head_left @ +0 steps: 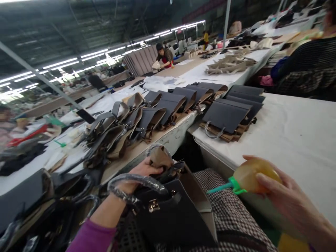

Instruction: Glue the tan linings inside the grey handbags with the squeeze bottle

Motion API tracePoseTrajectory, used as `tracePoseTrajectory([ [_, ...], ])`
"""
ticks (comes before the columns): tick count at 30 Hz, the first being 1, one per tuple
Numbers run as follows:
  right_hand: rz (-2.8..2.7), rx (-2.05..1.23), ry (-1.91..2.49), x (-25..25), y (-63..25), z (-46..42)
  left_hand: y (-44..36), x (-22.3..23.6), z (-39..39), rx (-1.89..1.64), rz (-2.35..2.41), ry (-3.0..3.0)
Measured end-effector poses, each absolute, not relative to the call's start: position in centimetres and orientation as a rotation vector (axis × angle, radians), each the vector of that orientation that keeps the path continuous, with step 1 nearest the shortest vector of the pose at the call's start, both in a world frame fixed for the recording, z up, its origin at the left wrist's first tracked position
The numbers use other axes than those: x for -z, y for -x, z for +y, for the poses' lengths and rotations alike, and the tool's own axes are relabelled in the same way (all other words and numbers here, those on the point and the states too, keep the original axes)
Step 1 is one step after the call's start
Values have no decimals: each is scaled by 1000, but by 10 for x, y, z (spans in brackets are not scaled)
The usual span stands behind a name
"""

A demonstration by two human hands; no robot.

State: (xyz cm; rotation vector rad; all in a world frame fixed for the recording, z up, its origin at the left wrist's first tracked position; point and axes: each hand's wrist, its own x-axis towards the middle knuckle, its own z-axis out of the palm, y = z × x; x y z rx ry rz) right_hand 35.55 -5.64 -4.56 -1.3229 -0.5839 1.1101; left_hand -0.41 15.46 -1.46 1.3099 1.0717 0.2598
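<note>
A black handbag [168, 213] with a gold clasp and plastic-wrapped handles rests on my lap, its tan inside partly showing. My left hand [147, 169] passes through the near handle and is closed on a tan-lined flap at the bag's top. In my right hand [283, 189] is a squeeze bottle [256, 173] of amber liquid, with a green collar and a thin green nozzle. The nozzle points left toward the bag and is apart from it.
Several dark bag pieces [168, 105] stand in rows on the long table ahead. A stack of dark panels [227, 115] lies on the white table [296, 140] at right. More bags [23, 199] crowd the lower left. Co-workers [164, 56] are farther back and at right.
</note>
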Motion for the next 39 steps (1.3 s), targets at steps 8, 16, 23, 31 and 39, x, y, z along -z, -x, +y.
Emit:
tracePoseTrajectory([
  [8,-935,-996,1540,53,-357,-2,-14,86,184,-299,947,-1114],
  [16,-1299,-799,1614,71,-358,42,-16,100,190,-257,919,-1078],
  [23,-1427,-689,1603,76,-349,66,-16,109,192,-236,882,-1068],
  [31,-1525,-608,1539,80,-342,78,-17,112,195,-214,910,-1091],
  [39,-1592,-657,1539,82,-346,82,-19,118,193,-207,935,-1104],
])
